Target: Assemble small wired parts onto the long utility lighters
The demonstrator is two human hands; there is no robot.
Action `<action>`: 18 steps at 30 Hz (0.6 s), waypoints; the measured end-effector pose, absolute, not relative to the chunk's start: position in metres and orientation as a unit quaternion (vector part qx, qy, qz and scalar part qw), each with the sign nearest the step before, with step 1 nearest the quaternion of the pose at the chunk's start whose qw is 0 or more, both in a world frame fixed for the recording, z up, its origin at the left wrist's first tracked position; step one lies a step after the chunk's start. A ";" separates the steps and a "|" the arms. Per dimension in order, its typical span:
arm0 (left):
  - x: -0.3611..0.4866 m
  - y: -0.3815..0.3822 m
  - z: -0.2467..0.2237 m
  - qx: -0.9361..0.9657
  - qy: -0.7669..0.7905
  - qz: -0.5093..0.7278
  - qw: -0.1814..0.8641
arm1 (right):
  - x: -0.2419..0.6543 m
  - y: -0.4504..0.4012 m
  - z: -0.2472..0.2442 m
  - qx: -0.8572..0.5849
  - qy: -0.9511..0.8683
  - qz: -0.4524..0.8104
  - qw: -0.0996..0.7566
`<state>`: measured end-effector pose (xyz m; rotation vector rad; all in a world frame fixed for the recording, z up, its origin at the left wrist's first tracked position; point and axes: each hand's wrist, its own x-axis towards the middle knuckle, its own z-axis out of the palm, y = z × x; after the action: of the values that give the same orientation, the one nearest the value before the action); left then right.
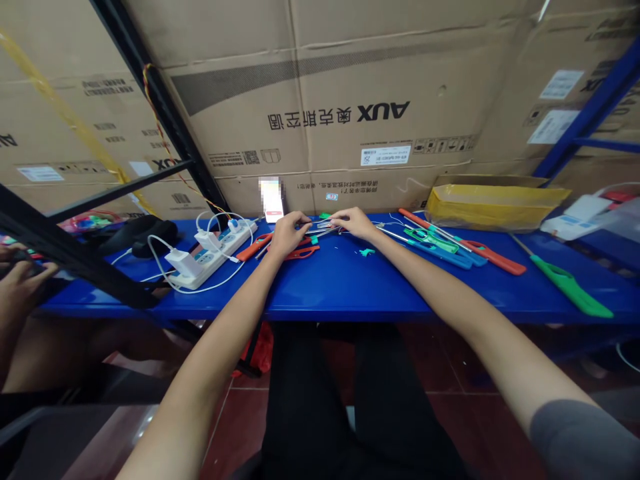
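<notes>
Thin metal parts: a little bunch of skinny bits (325,225) at the back of the blue table (345,287), between the two hands; too small to make out each one.
Left hand: this one (291,235) is at the left end of the metal parts, fingers curled in and pinching them.
Right hand: this one (354,222) is at the other end, fingertips pinched on the bits too.
Green scrap: a small broken-looking piece (367,253) nearer the wearer than the metal parts.
Orange-red handles: some (255,247) lie left of the metal parts, around and under the left hand.
Long lighters: a red, blue and green pile (440,248) right of the metal parts, plus a lone green one (570,285) further right.
Phone: lit up (273,200), upright behind the left hand.
Power strip: white, chargers plugged in (215,257), left of the metal parts.
Yellow-sided box: open-topped (495,205), back right of them.
</notes>
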<state>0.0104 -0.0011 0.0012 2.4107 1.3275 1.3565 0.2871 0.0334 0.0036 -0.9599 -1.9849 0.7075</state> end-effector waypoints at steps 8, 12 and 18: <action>0.009 -0.003 0.003 0.772 0.451 0.446 0.046 | 0.293 0.032 0.003 -0.399 -0.774 0.291 0.396; 0.007 -0.002 0.004 0.768 0.456 0.446 0.056 | 0.291 0.029 0.003 -0.395 -0.779 0.287 0.395; 0.005 -0.005 0.006 0.770 0.451 0.445 0.076 | 0.294 0.028 0.008 -0.401 -0.780 0.262 0.404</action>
<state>0.0049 -0.0050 0.0060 2.3092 1.3519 1.3336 0.2937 0.0277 0.0083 -1.0120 -1.9691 0.6616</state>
